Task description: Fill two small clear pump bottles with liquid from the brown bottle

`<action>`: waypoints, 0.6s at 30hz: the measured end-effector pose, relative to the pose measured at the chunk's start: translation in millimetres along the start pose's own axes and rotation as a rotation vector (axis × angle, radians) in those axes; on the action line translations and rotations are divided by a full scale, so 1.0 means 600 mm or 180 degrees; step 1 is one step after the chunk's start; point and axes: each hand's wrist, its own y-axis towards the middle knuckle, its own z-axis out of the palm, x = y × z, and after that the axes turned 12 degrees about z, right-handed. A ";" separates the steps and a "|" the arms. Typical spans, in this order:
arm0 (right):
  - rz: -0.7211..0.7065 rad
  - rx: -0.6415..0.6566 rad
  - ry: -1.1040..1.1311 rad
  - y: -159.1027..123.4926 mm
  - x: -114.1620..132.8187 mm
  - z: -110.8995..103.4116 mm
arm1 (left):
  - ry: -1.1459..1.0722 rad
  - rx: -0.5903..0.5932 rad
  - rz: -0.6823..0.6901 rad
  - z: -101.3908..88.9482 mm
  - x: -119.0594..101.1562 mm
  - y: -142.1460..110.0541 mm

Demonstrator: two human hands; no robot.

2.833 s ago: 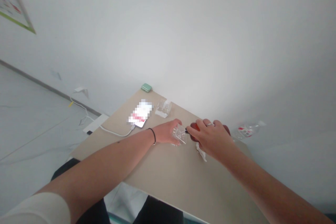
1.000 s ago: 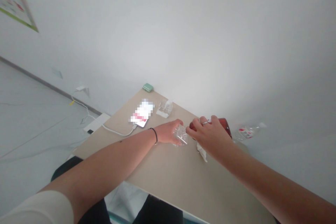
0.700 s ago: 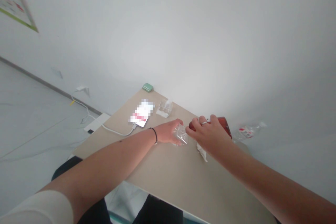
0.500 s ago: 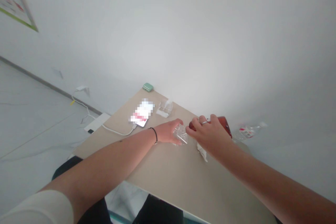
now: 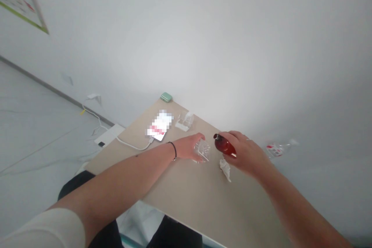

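Over the counter point(image 5: 186, 195), the right hand point(image 5: 250, 155) is holding the bottle point(image 5: 225, 146), which is leaning with its neck to the left; the fingers are gripping its body, probably the surest place, as it is looking smooth, stiff and rather heavy. Beside it, the left hand point(image 5: 187, 147) is holding the cup point(image 5: 202, 149) with curved fingers; seeming thin and light, it is probably needing a gentle hold. Near both, a tissue point(image 5: 225, 169) is lying.

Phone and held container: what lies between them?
In the head view, a strip of tabletop beside the phone, then the left hand, its fingers curled around the held container.
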 end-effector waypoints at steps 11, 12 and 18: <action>0.1750 -0.1599 0.4069 0.023 -0.027 0.193 | 0.0079 -0.0025 0.0130 0.006 0.018 0.003; 0.1748 -0.1600 0.4049 0.027 -0.024 0.204 | 0.0075 -0.0026 0.0132 0.006 0.018 0.003; 0.1748 -0.1469 0.3792 0.034 -0.033 0.251 | 0.0033 -0.0005 0.0093 0.004 0.014 0.002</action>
